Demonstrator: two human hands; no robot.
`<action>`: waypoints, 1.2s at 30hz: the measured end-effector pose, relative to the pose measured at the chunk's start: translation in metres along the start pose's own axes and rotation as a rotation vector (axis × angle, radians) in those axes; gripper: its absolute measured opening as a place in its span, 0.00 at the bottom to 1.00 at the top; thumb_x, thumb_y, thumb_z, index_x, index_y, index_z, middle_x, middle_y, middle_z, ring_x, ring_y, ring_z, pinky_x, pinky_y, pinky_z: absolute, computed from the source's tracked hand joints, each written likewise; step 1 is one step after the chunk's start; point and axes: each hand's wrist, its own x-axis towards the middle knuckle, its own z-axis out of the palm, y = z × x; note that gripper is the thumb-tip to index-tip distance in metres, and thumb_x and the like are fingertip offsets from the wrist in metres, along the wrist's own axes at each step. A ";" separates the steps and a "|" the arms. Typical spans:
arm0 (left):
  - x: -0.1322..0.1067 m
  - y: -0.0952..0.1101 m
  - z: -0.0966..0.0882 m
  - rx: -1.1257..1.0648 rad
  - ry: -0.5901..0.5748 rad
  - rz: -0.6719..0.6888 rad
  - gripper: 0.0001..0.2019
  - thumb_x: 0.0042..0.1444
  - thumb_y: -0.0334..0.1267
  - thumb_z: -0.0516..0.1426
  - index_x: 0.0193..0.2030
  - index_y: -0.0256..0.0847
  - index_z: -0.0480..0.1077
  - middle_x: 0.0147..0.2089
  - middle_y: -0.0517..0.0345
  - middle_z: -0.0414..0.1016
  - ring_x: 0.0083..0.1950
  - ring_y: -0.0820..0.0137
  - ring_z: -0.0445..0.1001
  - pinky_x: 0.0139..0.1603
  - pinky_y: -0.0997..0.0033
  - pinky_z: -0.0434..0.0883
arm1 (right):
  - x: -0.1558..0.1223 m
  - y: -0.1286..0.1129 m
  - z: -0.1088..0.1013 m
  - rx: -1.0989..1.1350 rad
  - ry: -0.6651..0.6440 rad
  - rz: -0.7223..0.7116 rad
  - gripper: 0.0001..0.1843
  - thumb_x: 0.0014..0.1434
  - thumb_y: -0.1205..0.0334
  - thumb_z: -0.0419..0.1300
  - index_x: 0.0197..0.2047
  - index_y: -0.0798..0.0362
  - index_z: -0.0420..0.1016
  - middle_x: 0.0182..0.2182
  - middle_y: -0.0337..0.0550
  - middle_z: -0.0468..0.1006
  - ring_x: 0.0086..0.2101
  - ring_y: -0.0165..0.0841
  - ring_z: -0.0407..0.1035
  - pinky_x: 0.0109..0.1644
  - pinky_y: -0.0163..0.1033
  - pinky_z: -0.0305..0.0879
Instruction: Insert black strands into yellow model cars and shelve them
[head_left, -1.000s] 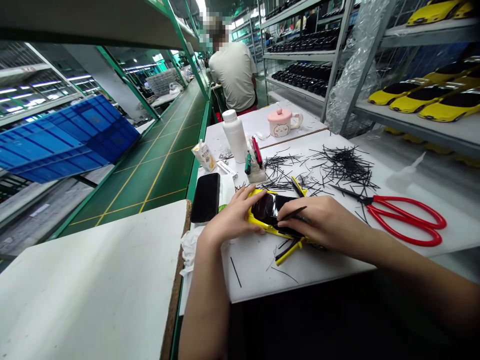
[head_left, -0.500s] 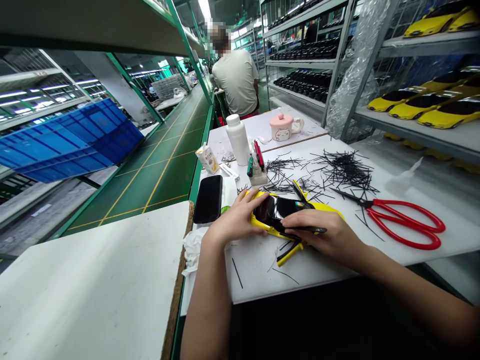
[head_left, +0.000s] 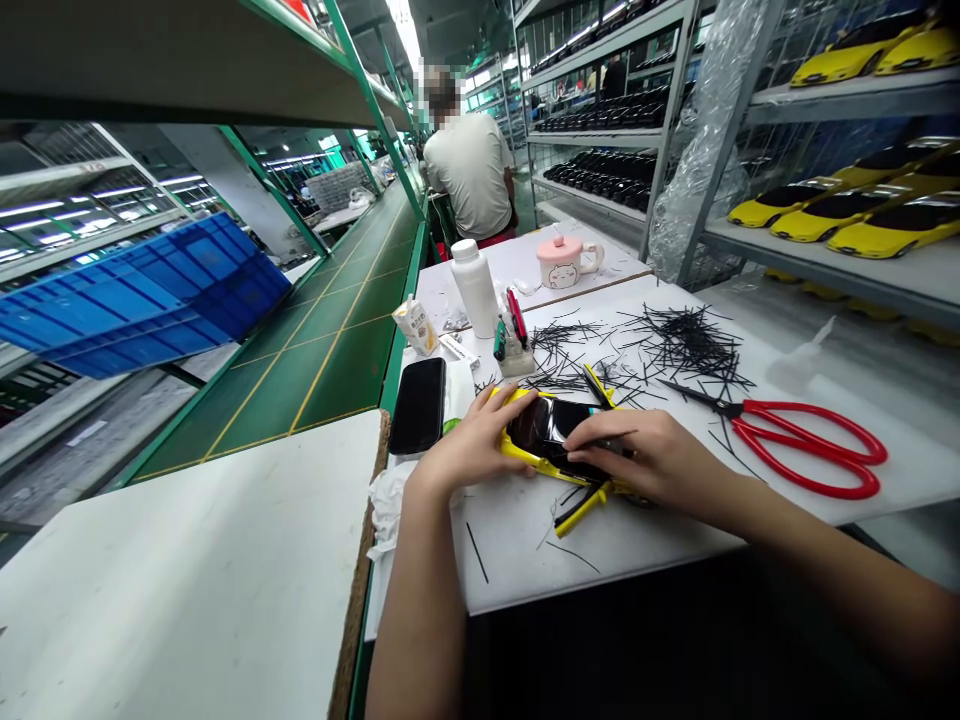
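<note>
A yellow toy model car (head_left: 553, 428) with a dark glossy roof lies on the white work surface, its doors swung out on both sides. My left hand (head_left: 474, 440) is closed around one end of the car, thumb on the near side and fingers over the far edge. Over the other part of the car, my right hand (head_left: 654, 455) pinches a thin dark tool (head_left: 624, 436), its fingertips at the near edge of the roof. Most of the tool is hidden by the fingers. Red-handled scissors (head_left: 806, 440) rest to the right of this hand.
Black strips (head_left: 686, 345) lie scattered behind the car. A white bottle (head_left: 474, 290), a pen holder (head_left: 515, 358), a phone (head_left: 418, 405) and a pink-lidded mug (head_left: 561, 262) stand or lie nearby. A green conveyor (head_left: 330, 330) runs left; racks of yellow cars (head_left: 862, 215) stand right. A person (head_left: 471, 175) sits ahead.
My right hand has shifted its hold and turned the tool; its dark end, which stuck out past the fingers, now shows far less. My left hand stays on the car. The view has tilted slightly.
</note>
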 end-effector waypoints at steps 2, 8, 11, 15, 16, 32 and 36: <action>0.000 0.000 0.000 -0.002 -0.005 -0.001 0.46 0.46 0.42 0.66 0.70 0.54 0.49 0.75 0.56 0.41 0.74 0.55 0.35 0.71 0.49 0.47 | -0.007 0.001 0.005 0.033 0.048 -0.025 0.08 0.64 0.65 0.55 0.42 0.51 0.75 0.38 0.43 0.82 0.39 0.34 0.76 0.44 0.38 0.72; 0.002 0.001 -0.001 0.016 -0.025 -0.018 0.45 0.47 0.44 0.66 0.70 0.53 0.48 0.75 0.58 0.39 0.75 0.56 0.34 0.72 0.50 0.45 | -0.027 0.002 0.025 0.078 0.308 -0.075 0.08 0.61 0.69 0.59 0.44 0.52 0.74 0.39 0.46 0.83 0.41 0.34 0.78 0.48 0.38 0.75; 0.003 0.001 -0.002 0.017 -0.041 -0.035 0.45 0.48 0.46 0.65 0.70 0.54 0.48 0.75 0.58 0.38 0.75 0.55 0.33 0.72 0.49 0.45 | -0.031 0.002 0.032 0.088 0.365 -0.112 0.09 0.60 0.73 0.59 0.44 0.54 0.74 0.40 0.49 0.83 0.42 0.34 0.78 0.48 0.38 0.75; 0.004 -0.003 -0.002 0.019 -0.047 -0.024 0.45 0.49 0.48 0.65 0.70 0.55 0.46 0.75 0.57 0.36 0.75 0.54 0.32 0.71 0.46 0.44 | -0.027 0.003 0.035 0.055 0.359 -0.141 0.10 0.59 0.75 0.59 0.44 0.55 0.74 0.41 0.50 0.82 0.43 0.36 0.77 0.49 0.42 0.74; 0.005 -0.004 -0.002 0.018 -0.045 -0.018 0.45 0.49 0.49 0.65 0.70 0.56 0.46 0.75 0.57 0.36 0.75 0.53 0.32 0.71 0.45 0.44 | -0.025 0.003 0.035 0.042 0.369 -0.156 0.09 0.59 0.75 0.59 0.43 0.55 0.74 0.40 0.49 0.83 0.41 0.36 0.77 0.51 0.44 0.74; 0.010 -0.008 -0.006 -0.046 -0.080 -0.009 0.43 0.51 0.48 0.64 0.69 0.59 0.47 0.74 0.61 0.37 0.74 0.54 0.39 0.72 0.53 0.47 | -0.017 0.008 0.025 0.187 0.434 -0.068 0.03 0.60 0.70 0.60 0.35 0.56 0.75 0.33 0.47 0.82 0.35 0.35 0.75 0.45 0.43 0.73; 0.012 -0.007 -0.008 -0.092 -0.101 -0.016 0.42 0.51 0.48 0.64 0.69 0.61 0.47 0.74 0.62 0.37 0.74 0.53 0.40 0.72 0.53 0.48 | -0.022 0.010 0.026 0.197 0.461 -0.073 0.04 0.60 0.71 0.60 0.39 0.56 0.74 0.34 0.47 0.82 0.37 0.35 0.76 0.50 0.44 0.73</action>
